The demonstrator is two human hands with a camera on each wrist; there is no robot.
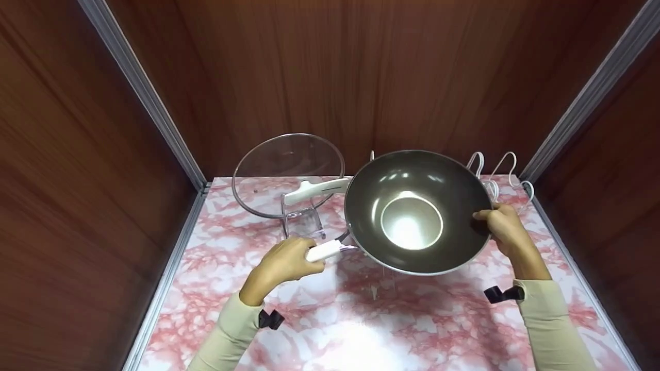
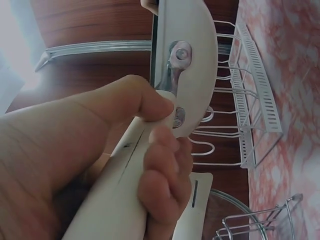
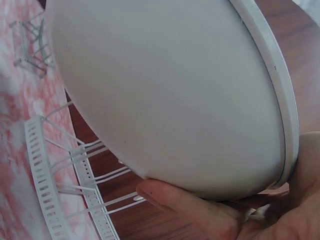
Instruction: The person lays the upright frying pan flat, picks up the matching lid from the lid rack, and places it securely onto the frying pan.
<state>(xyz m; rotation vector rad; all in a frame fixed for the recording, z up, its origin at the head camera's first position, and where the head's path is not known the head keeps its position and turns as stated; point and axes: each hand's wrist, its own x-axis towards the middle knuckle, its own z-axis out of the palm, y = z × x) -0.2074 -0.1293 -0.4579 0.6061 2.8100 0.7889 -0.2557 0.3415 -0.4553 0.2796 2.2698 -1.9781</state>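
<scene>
A wok [image 1: 412, 221] with a dark inside and a cream-white outside is held tilted above the table, its inside facing the head camera. My left hand [image 1: 289, 263] grips its white handle [image 1: 324, 251], thumb along the top and fingers curled beneath in the left wrist view. On the opposite side, my right hand [image 1: 508, 229] pinches the rim, thumb over the inside and fingers against the pale underside [image 3: 165, 100]. Behind the wok stands a white dish rack [image 2: 260, 90], mostly hidden from the head view.
At the back left, a glass lid [image 1: 289, 154] leans upright in a small wire stand [image 1: 304, 224]. Another white handle [image 1: 322, 189] sticks out from behind the wok, across the lid. Wood-patterned walls [image 1: 319, 77] enclose the pink marbled table [image 1: 309, 314] on the sides and back.
</scene>
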